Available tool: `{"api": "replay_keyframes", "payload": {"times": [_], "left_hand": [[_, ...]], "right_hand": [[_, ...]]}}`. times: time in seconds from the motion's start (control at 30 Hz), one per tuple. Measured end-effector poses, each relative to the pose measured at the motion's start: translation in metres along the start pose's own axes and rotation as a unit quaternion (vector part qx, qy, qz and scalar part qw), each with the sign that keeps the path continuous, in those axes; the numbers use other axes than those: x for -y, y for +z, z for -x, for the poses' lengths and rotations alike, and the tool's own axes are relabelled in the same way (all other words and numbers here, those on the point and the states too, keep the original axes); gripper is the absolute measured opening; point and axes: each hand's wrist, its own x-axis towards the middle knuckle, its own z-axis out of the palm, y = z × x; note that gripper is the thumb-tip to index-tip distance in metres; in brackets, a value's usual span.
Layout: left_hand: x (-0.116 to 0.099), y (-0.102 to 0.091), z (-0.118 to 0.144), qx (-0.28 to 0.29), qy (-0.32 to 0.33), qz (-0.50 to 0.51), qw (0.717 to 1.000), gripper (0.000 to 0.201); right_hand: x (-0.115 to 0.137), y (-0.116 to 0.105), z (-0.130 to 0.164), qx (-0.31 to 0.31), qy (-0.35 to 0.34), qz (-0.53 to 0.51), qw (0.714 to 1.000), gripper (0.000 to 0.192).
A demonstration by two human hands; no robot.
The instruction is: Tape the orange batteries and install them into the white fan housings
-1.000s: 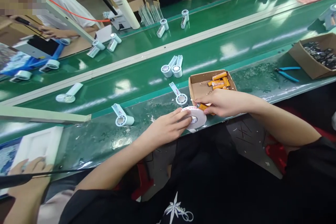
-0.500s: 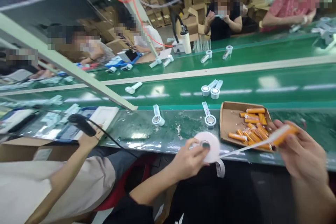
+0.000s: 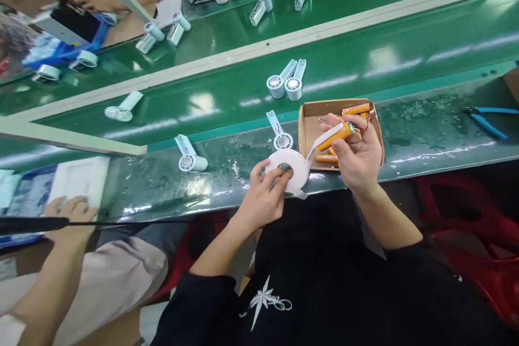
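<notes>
At the near edge of the green worktop (image 3: 227, 194), your left hand (image 3: 263, 200) presses the white tape roll (image 3: 290, 168) flat, fingers closed on it. Your right hand (image 3: 359, 154), grip clenched round an orange battery (image 3: 336, 136), holds it over the cardboard tray (image 3: 310, 130). Keep the tape strip (image 3: 314, 147) taut and the roll pinned so it winds on square.

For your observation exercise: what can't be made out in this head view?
- Orange battery: far end hidden by the right hand.
- Cardboard box: contents partly behind that hand.
- Tape roll: near side covered by the left hand.
- Blue pliers: cut off by the right edge.
</notes>
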Motion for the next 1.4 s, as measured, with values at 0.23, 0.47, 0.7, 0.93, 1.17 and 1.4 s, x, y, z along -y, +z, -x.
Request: {"api": "replay_keyframes", "payload": {"times": [0.23,0.47,0.7,0.93,1.17,1.4], "left_hand": [[-0.013,0.008,-0.002,-0.03,-0.013,-0.041,0.999,0.039],[-0.014,0.003,-0.005,-0.081,0.032,-0.055,0.995,0.047],[-0.01,-0.005,0.031,0.069,0.155,0.053,0.984,0.048],[0.076,-0.017,0.093,-0.02,-0.16,-0.047,0.986,0.055],[0.093,0.071,-0.198,0.026,-0.18,0.019,0.983,0.039],[0.109,0.141,-0.325,0.217,-0.136,0.047,0.965,0.006]], "right_hand": [[-0.001,0.003,0.01,0.045,0.009,0.013,0.999,0.059],[-0.005,0.017,0.03,0.038,0.015,-0.019,0.999,0.046],[0.007,-0.037,-0.023,-0.037,-0.06,0.083,0.994,0.052],[0.02,-0.149,-0.03,-0.163,-0.128,0.159,0.965,0.037],[-0.005,-0.117,-0.106,-0.12,-0.101,0.106,0.982,0.052],[-0.001,-0.116,-0.137,-0.023,-0.068,0.112,0.991,0.048]]}}
